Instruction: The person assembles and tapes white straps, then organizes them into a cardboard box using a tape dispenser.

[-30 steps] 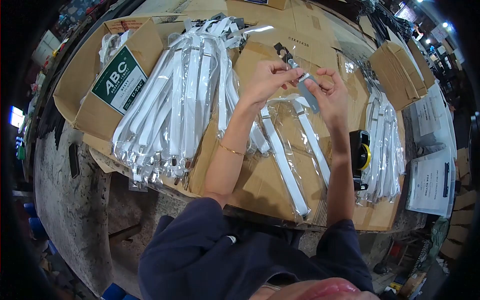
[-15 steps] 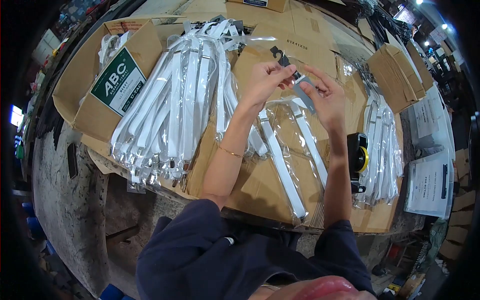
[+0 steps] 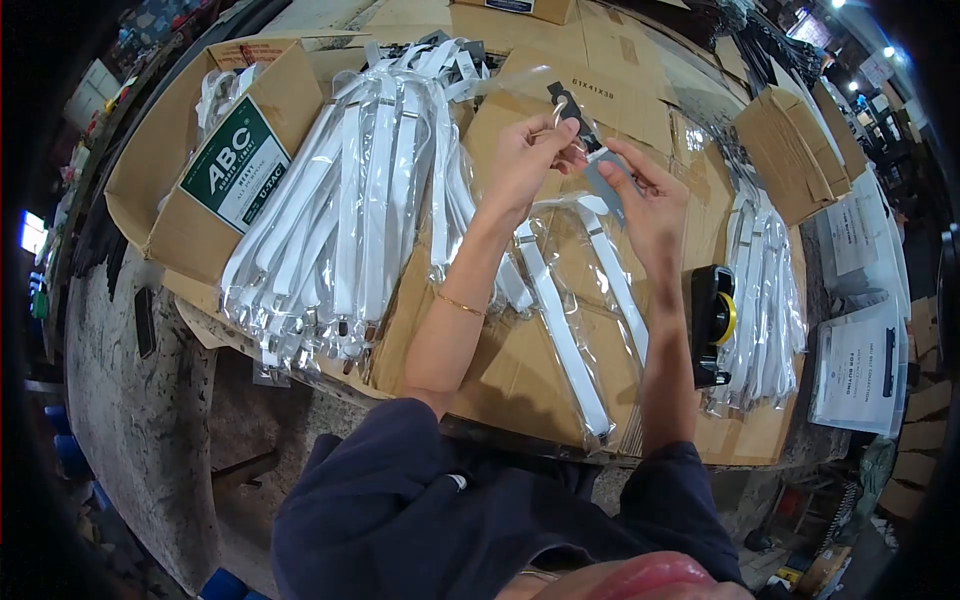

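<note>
My left hand [image 3: 532, 165] is closed, its thumb and fingers pinching a black plastic hanger hook [image 3: 559, 96] whose head points up and away from me. Just right of it, my right hand [image 3: 650, 195] grips a grey card tag [image 3: 606, 187] between thumb and fingers. The hook's stem meets the tag's upper end. Below the hands, a white strap in a clear plastic sleeve [image 3: 565, 340] lies on the cardboard, and a second white strap [image 3: 620, 280] runs down beside my right forearm. Exactly how the tag joins the straps is hidden by my fingers.
A large pile of sleeved white straps [image 3: 370, 200] lies left, beside an open carton [image 3: 150, 205]. A black tape dispenser [image 3: 708, 330] with yellow tape stands right, next to more sleeved straps [image 3: 765, 300]. Farther right are an opened cardboard box [image 3: 795, 150] and a clear plastic bin [image 3: 855, 370].
The black hook has shifted up and turned, so more of it shows above my left hand. My right fingers have closed in on the tag's upper end.
</note>
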### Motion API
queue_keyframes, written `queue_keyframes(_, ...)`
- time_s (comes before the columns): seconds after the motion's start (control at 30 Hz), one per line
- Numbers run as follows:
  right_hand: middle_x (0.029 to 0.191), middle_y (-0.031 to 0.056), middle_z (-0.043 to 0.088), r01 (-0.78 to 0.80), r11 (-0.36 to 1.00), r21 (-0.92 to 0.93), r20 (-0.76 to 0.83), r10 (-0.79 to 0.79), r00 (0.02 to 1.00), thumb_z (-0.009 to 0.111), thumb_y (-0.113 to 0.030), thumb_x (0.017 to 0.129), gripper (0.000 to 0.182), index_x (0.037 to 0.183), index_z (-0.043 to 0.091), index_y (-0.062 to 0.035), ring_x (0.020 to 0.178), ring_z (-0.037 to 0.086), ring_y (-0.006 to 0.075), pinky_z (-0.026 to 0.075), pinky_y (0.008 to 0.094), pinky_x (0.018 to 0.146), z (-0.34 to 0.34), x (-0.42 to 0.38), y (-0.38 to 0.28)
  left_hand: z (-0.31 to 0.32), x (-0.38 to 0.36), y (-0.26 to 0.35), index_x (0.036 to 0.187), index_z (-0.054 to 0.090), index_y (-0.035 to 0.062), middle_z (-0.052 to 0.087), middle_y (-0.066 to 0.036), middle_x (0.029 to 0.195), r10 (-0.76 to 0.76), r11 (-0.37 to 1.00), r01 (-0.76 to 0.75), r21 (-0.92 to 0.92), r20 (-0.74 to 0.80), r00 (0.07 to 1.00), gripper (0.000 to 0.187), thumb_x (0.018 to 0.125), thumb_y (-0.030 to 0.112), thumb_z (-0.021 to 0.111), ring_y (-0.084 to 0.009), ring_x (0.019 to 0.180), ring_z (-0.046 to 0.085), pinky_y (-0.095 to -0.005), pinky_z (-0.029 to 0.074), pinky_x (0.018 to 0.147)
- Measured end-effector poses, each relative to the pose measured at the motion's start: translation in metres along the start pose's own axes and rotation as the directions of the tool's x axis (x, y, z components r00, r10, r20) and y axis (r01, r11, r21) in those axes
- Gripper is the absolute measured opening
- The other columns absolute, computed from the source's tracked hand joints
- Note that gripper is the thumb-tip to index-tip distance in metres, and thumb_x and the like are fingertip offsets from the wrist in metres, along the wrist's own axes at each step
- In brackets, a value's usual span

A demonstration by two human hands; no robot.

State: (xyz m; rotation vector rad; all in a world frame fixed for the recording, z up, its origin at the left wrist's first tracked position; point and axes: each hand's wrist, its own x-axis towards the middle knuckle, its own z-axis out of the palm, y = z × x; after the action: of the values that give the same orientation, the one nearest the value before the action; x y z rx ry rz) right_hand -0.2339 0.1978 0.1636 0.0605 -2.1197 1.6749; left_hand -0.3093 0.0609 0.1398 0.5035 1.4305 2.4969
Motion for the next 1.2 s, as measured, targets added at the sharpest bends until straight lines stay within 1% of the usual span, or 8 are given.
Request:
queue_keyframes(0.1,0.088,0.0062,0.067,-0.055,0.997,-0.045,-0.072,0.052,0.996,0.064,-0.009,0.085,0.022,0.105,0.066,0.0,0.078,0.058,0.0066,0.046,0.0191,0.072,0.001,-0.002,-0.003,0.001,0.0,0.0,0.078,0.061,0.0028,0.064,-0.005,0.071,-0.001,1.0,0.001,0.0,-0.043,0.999,0.023,0.087,0.024,0.062,-0.0111,0.067,0.061,-0.0233,0.044,0.06)
queue_keyframes(0.2,0.087,0.0061,0.067,-0.012,0.999,-0.053,-0.096,0.007,0.995,0.063,-0.01,0.086,0.02,0.103,0.067,-0.0004,0.078,0.058,0.0067,0.045,0.0194,0.072,0.002,-0.001,-0.001,-0.001,0.0,-0.001,0.078,0.062,0.0035,0.064,-0.005,0.073,-0.02,1.0,0.02,-0.007,0.018,1.0,0.023,0.086,0.025,0.063,-0.0106,0.07,0.062,-0.0234,0.044,0.06)
queue_keyframes(0.27,0.085,0.005,0.067,0.032,0.998,-0.052,-0.094,-0.037,0.995,0.063,-0.009,0.086,0.023,0.108,0.065,-0.0013,0.077,0.057,0.0064,0.045,0.0196,0.072,0.002,0.001,0.001,-0.002,-0.002,-0.001,0.08,0.063,0.0036,0.062,-0.003,0.077,-0.083,0.995,0.087,-0.039,0.088,0.993,0.02,0.087,0.023,0.063,-0.0113,0.074,0.058,-0.0257,0.044,0.065)
queue_keyframes(0.37,0.082,0.0039,0.066,0.032,0.999,-0.034,-0.069,-0.035,0.997,0.063,-0.009,0.086,0.027,0.112,0.063,-0.0015,0.077,0.057,0.0058,0.045,0.0195,0.071,0.003,0.001,-0.008,-0.001,-0.003,0.0,0.082,0.064,0.0034,0.061,-0.002,0.077,-0.077,0.996,0.082,-0.038,0.127,0.989,0.02,0.086,0.023,0.064,-0.0108,0.073,0.058,-0.0256,0.044,0.066)
queue_keyframes(0.5,0.08,0.004,0.066,0.055,0.997,-0.062,-0.095,-0.061,0.994,0.062,-0.008,0.086,0.029,0.114,0.06,-0.0019,0.075,0.056,0.0055,0.044,0.0194,0.07,0.005,0.001,-0.008,0.0,-0.003,0.001,0.082,0.065,0.0028,0.061,-0.002,0.077,-0.107,0.994,0.11,-0.028,0.105,0.989,0.019,0.086,0.022,0.064,-0.0104,0.073,0.057,-0.0253,0.044,0.066)
queue_keyframes(0.8,0.082,0.0042,0.066,0.042,0.999,0.005,-0.109,-0.041,0.993,0.065,-0.007,0.084,0.015,0.096,0.062,0.0017,0.076,0.059,0.0073,0.045,0.02,0.072,0.006,0.006,0.004,-0.005,-0.001,-0.002,0.085,0.065,0.0012,0.061,-0.003,0.078,-0.1,0.995,0.1,0.007,0.139,0.985,0.018,0.083,0.019,0.067,-0.0095,0.072,0.055,-0.0252,0.045,0.064)
queue_keyframes(0.97,0.08,0.0046,0.066,0.074,0.995,-0.06,-0.128,-0.081,0.988,0.065,-0.007,0.083,0.018,0.098,0.06,0.0016,0.076,0.059,0.0075,0.046,0.0206,0.07,0.005,0.007,0.01,-0.001,-0.002,0.0,0.083,0.064,0.0019,0.061,-0.003,0.077,-0.13,0.983,0.137,-0.121,0.064,0.989,0.021,0.085,0.022,0.064,-0.0106,0.07,0.056,-0.0254,0.045,0.064)
queue_keyframes(1.2,0.078,0.0059,0.067,0.015,0.999,-0.03,-0.083,-0.018,0.996,0.066,-0.004,0.082,0.028,0.108,0.055,-0.0016,0.072,0.059,0.0072,0.046,0.0209,0.068,0.008,0.003,-0.005,-0.003,0.004,-0.01,0.085,0.063,0.0003,0.062,-0.004,0.071,-0.071,0.994,0.066,-0.088,-0.057,0.996,0.025,0.085,0.025,0.064,-0.0095,0.066,0.057,-0.0228,0.045,0.061)
